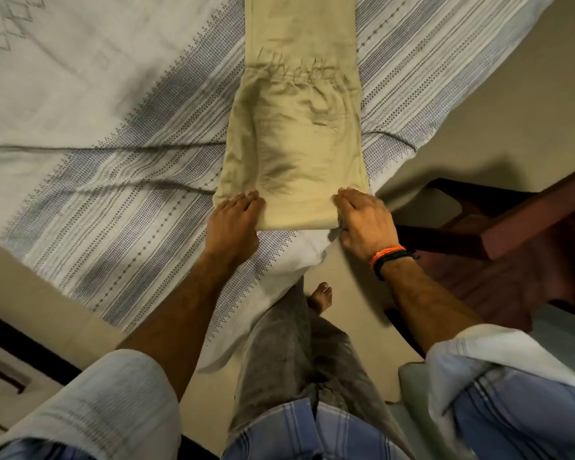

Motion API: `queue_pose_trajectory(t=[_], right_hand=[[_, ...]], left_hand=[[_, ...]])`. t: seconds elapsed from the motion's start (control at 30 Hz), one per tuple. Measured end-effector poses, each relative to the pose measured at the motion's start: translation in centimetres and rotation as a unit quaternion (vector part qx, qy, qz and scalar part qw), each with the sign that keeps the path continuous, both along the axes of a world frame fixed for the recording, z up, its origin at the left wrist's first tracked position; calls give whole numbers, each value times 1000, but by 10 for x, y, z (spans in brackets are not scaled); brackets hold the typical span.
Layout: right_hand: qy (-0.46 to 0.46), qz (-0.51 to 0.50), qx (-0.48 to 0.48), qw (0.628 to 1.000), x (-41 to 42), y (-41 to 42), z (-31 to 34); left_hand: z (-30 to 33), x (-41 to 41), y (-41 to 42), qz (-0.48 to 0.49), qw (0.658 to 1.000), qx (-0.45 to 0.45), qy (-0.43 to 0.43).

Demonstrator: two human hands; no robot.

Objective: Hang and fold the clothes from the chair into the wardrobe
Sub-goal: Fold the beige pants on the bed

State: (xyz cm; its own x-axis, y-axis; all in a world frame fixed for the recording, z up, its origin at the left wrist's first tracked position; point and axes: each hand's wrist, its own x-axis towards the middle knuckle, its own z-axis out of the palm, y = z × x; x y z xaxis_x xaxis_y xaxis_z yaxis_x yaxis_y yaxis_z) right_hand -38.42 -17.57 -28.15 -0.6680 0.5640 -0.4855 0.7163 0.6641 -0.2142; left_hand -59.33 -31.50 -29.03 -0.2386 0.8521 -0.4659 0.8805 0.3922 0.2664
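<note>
The bed [80, 127] takes up most of the view, covered by a pale sheet with blue-grey woven bands, and its corner points right at the person standing there. Laid along it is a pair of beige trousers [296, 121], folded lengthwise, the near folded end sitting right at the corner and the far end cut off by the top of the frame. The left hand [238, 220] grips the near left corner of that fold, fingers curled over the top edge; the right hand [362, 220] does the same on the near right corner, fingers curled onto the cloth, with orange and black bands on its wrist. Lots of open sheet to the left of the trousers, much less on the right before the bed edge drops off. A dark wooden chair [512, 220] stands just right of the corner, only partly in view. A bare foot [321, 295] peeks out on the floor below.
</note>
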Motion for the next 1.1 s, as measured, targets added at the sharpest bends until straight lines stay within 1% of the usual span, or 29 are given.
queue_pose_trajectory(t=[0.1,0.23,0.37,0.47,0.57,0.67,0.73,0.8,0.9,0.97,1.03,1.1], right_hand=[[11,-27,-24,999,-3,6,26],[29,-39,-28,998,-1,20,62],[82,-60,-21,995,12,22,98],[104,-84,-43,990,31,11,119],[118,-123,-101,980,52,1,139],[138,-130,-153,970,66,-8,158],[150,-130,-172,965,73,-14,167],[174,-139,-171,960,78,-15,175],[223,-157,-186,944,79,-11,192],[265,-179,-206,925,74,-4,200],[310,-212,-213,902,67,5,204],[354,-259,-225,870,58,15,204]], left_hand=[[27,-2,7,14,1000,12,22],[59,-5,11,65,997,47,6],[95,-2,4,101,990,102,-4],[123,9,-10,124,987,99,-33],[147,23,-28,144,985,79,-59],[162,35,-47,155,981,62,-93],[169,39,-59,154,980,63,-111],[180,42,-65,151,977,77,-126],[204,42,-62,165,968,122,-146],[216,35,-56,195,957,159,-146],[221,26,-48,245,937,198,-151],[219,15,-37,301,911,230,-160]])
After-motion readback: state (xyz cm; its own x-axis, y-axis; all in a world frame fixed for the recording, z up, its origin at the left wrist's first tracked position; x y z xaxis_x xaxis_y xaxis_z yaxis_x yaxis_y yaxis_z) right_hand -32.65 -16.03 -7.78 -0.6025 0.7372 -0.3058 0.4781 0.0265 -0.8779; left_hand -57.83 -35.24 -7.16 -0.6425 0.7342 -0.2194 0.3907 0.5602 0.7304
